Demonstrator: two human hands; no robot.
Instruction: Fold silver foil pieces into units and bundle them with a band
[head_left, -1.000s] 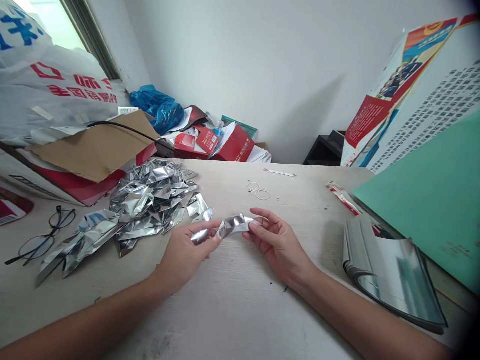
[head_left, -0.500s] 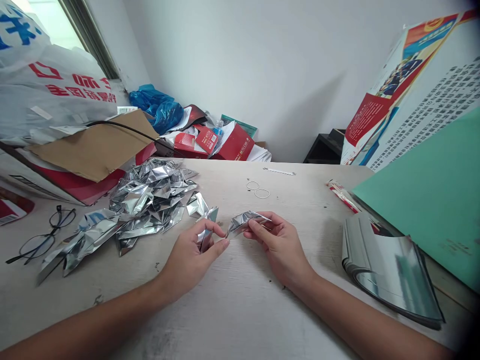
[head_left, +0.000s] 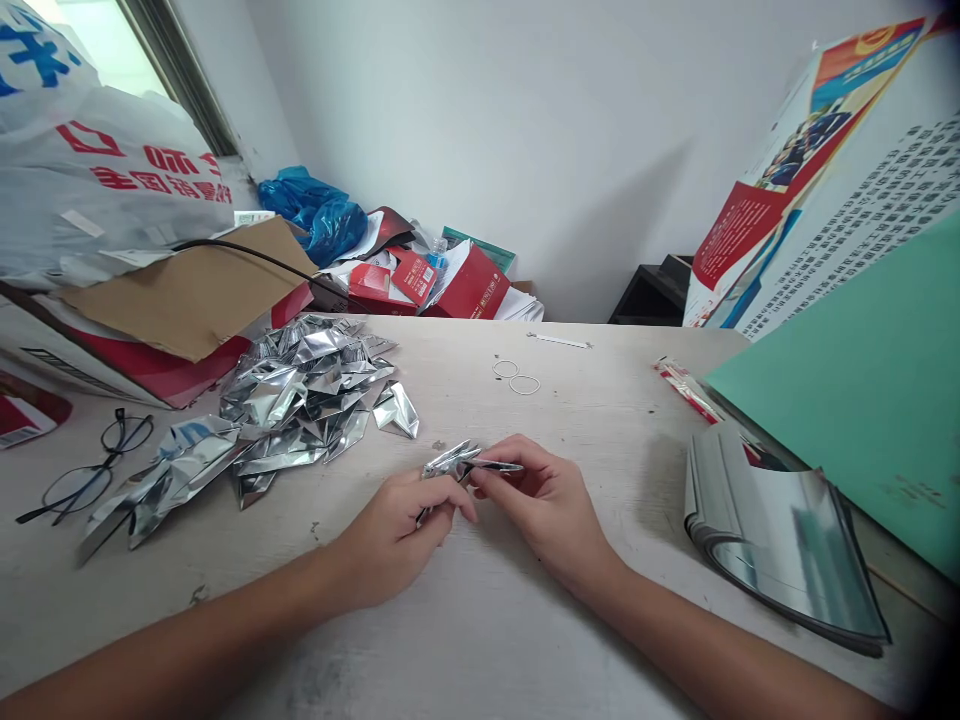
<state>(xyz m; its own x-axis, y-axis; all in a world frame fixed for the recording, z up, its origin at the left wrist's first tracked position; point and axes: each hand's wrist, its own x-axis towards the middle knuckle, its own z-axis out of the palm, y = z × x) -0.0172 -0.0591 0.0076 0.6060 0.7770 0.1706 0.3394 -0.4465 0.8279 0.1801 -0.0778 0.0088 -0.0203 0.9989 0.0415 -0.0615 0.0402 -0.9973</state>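
My left hand (head_left: 401, 530) is closed around a folded silver foil piece (head_left: 450, 458), whose shiny edge rises above the fingers. Beside it, my right hand (head_left: 551, 505) pinches a second, narrow foil piece (head_left: 496, 466) between thumb and fingers. The two pieces meet or overlap between my hands; where one ends is hard to see. A single foil piece (head_left: 396, 410) lies on the table just beyond my left hand. Further left is a pile of folded foil pieces (head_left: 300, 390). A stack of flat silver sheets (head_left: 787, 540) rests to the right.
Eyeglasses (head_left: 97, 470) and a red-and-white box (head_left: 135, 360) are at the left. Two rubber bands (head_left: 523, 385) and a white strip (head_left: 559, 341) lie towards the back of the table (head_left: 450, 640). A green board (head_left: 862, 370) leans along the right side.
My right hand's foil piece has moved left and turned flatter against the one in my left hand. My left fingers have curled in more, and both hands are now closer together.
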